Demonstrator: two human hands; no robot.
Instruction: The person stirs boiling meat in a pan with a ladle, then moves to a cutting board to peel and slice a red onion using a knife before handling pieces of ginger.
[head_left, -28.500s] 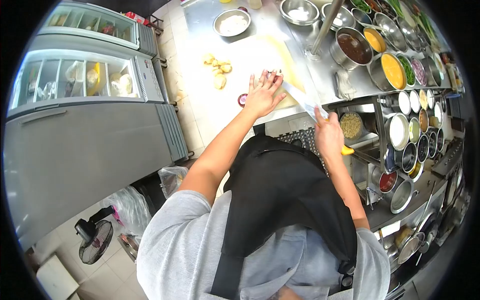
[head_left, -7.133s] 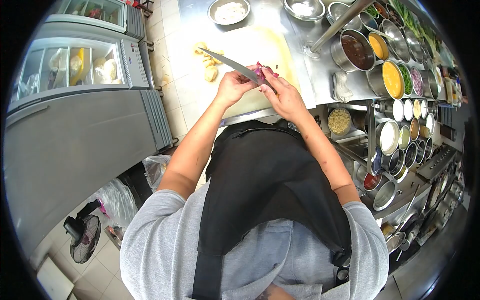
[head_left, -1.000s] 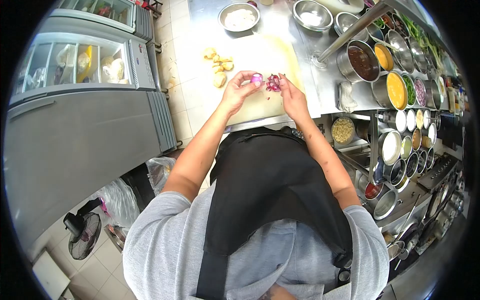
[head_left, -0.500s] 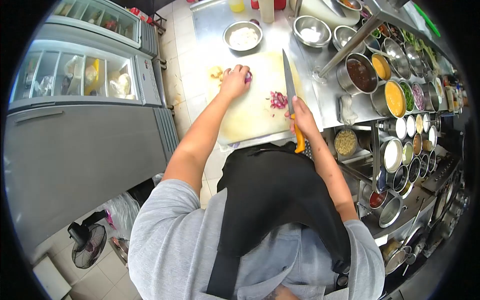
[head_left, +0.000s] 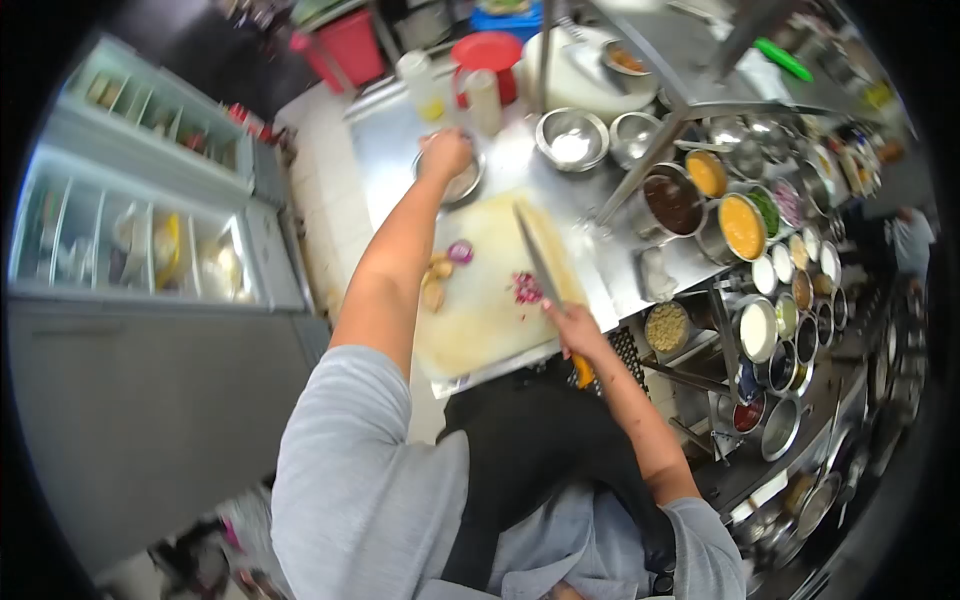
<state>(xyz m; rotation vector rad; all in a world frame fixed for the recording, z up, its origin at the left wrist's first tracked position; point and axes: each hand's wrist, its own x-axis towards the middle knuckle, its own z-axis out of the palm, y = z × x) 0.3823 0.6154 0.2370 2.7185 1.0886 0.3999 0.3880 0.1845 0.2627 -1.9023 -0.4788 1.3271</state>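
Observation:
My left hand [head_left: 447, 155] is over a steel bowl [head_left: 463, 186] past the far left of the cutting board [head_left: 470, 325]. Motion smears its fingers, so their grip is unclear. In my right hand [head_left: 576, 330] is a knife [head_left: 537, 252] with an orange handle, its blade lying over the board and pointing away from me. Chopped red onion [head_left: 526, 289] sits beside the blade. A cut piece of red onion [head_left: 460, 251] rests at the board's left, near knobbly yellow-brown pieces [head_left: 433, 293] that look like ginger.
Empty-looking steel bowls [head_left: 572, 140] stand beyond the board. A shelf post [head_left: 640, 180] rises at the right, with pots of sauce [head_left: 742, 226] behind it. Squeeze bottles [head_left: 484, 102] and a red container [head_left: 487, 60] are at the back. Glass-topped freezers [head_left: 150, 235] line the left.
My left hand has let go of the red onion piece and moved forward to the steel bowl. The knife stays in my right hand. The head view has shifted and shows more of the background.

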